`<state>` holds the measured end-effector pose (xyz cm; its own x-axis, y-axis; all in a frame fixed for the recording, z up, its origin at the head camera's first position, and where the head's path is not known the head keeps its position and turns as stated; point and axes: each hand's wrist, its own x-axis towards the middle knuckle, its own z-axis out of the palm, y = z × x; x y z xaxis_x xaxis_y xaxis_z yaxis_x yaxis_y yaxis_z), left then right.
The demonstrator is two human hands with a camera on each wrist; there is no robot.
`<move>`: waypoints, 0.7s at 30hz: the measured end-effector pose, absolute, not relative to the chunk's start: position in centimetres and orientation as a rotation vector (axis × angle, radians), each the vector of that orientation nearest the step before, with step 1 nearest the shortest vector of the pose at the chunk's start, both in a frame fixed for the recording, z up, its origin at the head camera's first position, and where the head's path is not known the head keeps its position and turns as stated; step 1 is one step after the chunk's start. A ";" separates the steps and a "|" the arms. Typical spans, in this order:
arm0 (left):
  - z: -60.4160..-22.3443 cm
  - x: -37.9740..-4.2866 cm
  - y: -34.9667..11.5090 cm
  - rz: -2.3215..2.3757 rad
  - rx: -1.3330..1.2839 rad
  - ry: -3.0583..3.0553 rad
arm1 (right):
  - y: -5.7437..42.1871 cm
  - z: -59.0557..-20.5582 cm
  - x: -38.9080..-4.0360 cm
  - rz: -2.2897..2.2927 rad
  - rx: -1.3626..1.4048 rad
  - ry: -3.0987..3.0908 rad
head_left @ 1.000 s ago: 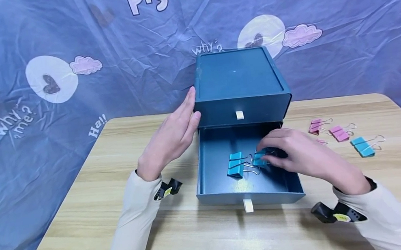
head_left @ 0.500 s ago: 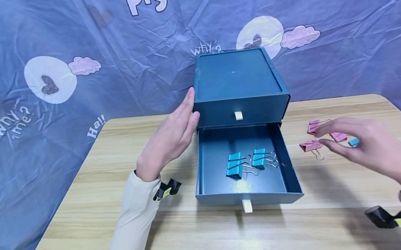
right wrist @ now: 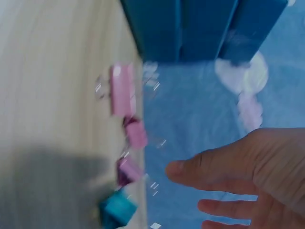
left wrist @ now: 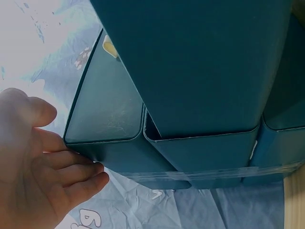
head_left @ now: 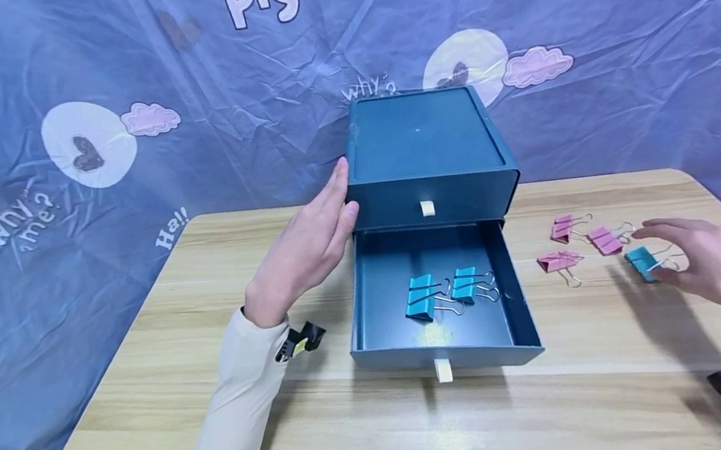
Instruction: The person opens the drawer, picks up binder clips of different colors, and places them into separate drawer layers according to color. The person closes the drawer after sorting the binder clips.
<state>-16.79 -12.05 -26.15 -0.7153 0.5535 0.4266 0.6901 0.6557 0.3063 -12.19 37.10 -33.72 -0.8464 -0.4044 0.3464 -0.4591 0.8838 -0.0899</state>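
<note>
In the head view my left hand (head_left: pixel 304 256) rests its straight fingers against the left side of a dark blue drawer cabinet (head_left: pixel 426 134). The left wrist view shows those fingertips at the cabinet's edge. Its lower drawer (head_left: pixel 450 358) is pulled out and holds two teal binder clips (head_left: pixel 420 299), side by side. My right hand (head_left: pixel 717 261) hovers at the right, thumb and fingers apart, holding nothing. Just beside its thumb lies another teal binder clip (head_left: pixel 638 265) on the table. The right wrist view is blurred, with the right hand (right wrist: pixel 252 176) apart from the clips.
Three pink binder clips, one of them a pink clip (head_left: pixel 558 261) near the drawer's right side, lie on the wooden table (head_left: pixel 154 393). The cabinet's upper drawer (head_left: pixel 391 205) is closed. A patterned blue cloth (head_left: pixel 242 105) hangs behind the table.
My right hand has left the drawer, where the second teal clip now lies released, and moved right past the pink clips to the teal clip on the table. The left hand stays put.
</note>
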 end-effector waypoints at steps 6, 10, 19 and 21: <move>-26.1 -16.7 -12.1 -0.648 -0.985 -2.593 | 39.0 -35.8 -13.1 0.224 0.666 -2.772; -26.1 -16.6 -12.1 -0.643 -0.984 -2.591 | 39.6 -36.4 -13.4 0.183 0.656 -2.832; -26.2 -16.7 -12.1 -0.665 -0.981 -2.589 | 39.6 -37.4 -13.5 0.148 0.629 -2.823; -26.2 -16.7 -12.0 -0.665 -0.981 -2.590 | 39.6 -37.8 -13.5 0.143 0.632 -2.786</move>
<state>-16.72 -12.04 -26.17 -0.7248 0.5457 0.4205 0.6807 0.6611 0.3156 -13.52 39.58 -37.79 -0.8651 -0.4077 0.2921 -0.4356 0.8995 -0.0345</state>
